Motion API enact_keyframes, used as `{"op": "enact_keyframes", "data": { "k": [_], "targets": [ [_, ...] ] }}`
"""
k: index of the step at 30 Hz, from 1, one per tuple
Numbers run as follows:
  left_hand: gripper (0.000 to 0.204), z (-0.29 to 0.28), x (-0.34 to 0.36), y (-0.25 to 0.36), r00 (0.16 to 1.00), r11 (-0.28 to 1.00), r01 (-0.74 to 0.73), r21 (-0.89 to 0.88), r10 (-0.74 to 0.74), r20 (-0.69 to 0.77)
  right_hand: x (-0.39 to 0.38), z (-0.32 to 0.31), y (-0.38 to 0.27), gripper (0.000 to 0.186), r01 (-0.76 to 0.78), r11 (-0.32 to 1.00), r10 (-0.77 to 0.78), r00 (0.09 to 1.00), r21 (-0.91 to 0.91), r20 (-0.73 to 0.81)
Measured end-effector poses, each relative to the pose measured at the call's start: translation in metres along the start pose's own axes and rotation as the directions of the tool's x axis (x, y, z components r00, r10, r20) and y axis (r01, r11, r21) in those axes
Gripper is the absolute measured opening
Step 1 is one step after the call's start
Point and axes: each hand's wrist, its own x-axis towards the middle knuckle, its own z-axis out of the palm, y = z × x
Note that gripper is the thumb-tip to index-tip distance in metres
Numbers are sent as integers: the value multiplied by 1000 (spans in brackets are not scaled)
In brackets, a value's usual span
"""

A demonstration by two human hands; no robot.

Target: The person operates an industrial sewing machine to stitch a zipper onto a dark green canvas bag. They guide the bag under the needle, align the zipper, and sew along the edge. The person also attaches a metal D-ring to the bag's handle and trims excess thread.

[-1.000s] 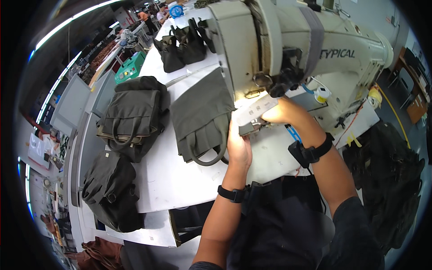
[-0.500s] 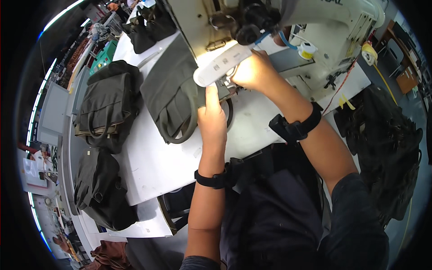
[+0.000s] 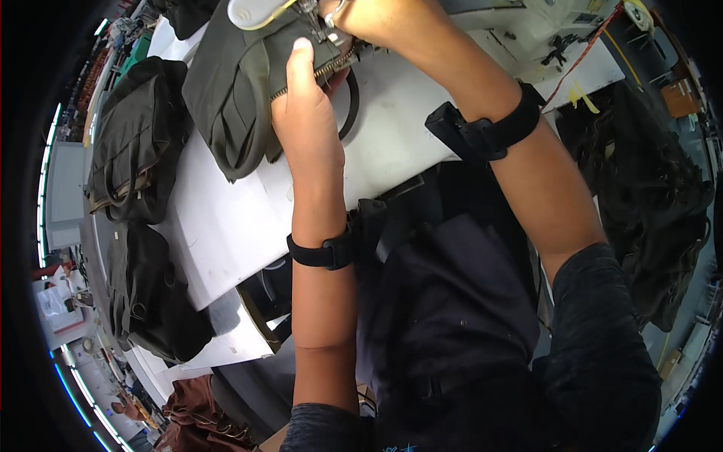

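Seeing, at the left, a dark handled bag [image 3: 139, 135] lying on the white table [image 3: 218, 226], and just below, nearer the body, a blackish bag [image 3: 151, 297] lying by the table's edge. Moving right, finding the olive-grey bag [image 3: 226, 90] lying mostly to the left of and beyond the left hand [image 3: 310, 124], near a white rounded piece [image 3: 256, 10] at the upper edge. Showing one handle [image 3: 252, 139] looping down just left of that hand, and a second handle [image 3: 351, 105] curving out on its right.

Gripping the olive-grey bag's edge with the left hand, half closed: laying the thumb on top, pointing away from the body, and tucking the fingers mostly out of sight beneath the zip [image 3: 331, 69]. Wearing a black wristband [image 3: 320, 252] below.

Having the metal presser foot [image 3: 312, 19] standing over the fabric between the hands. Bringing the right hand [image 3: 384, 19] in from the right, bending the fingers beside the foot, with a ring [image 3: 337, 13] showing. Not being able to tell its grip or contact there, with fingertips partly hidden. Seeing a dark heap of bags [image 3: 648, 203] at the far right, well apart from both hands.
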Motion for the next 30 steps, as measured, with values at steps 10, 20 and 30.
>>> {"op": "enact_keyframes", "data": {
  "k": [10, 20, 30],
  "targets": [
    [31, -3, -5, -1, 992, 993, -115, -40, 112, -59, -18, 14, -8, 24, 116, 977, -168, 938, -181, -304],
    [22, -6, -4, -8, 955, 955, -295, 30, 295, -26, -26, 30, 1, 33, -74, 972, -21, 917, -221, -399],
    [31, -2, -4, -5, 958, 960, -276, -43, 271, -95, -26, 25, 1, 27, -40, 978, -50, 907, -204, -418]
  ]
}}
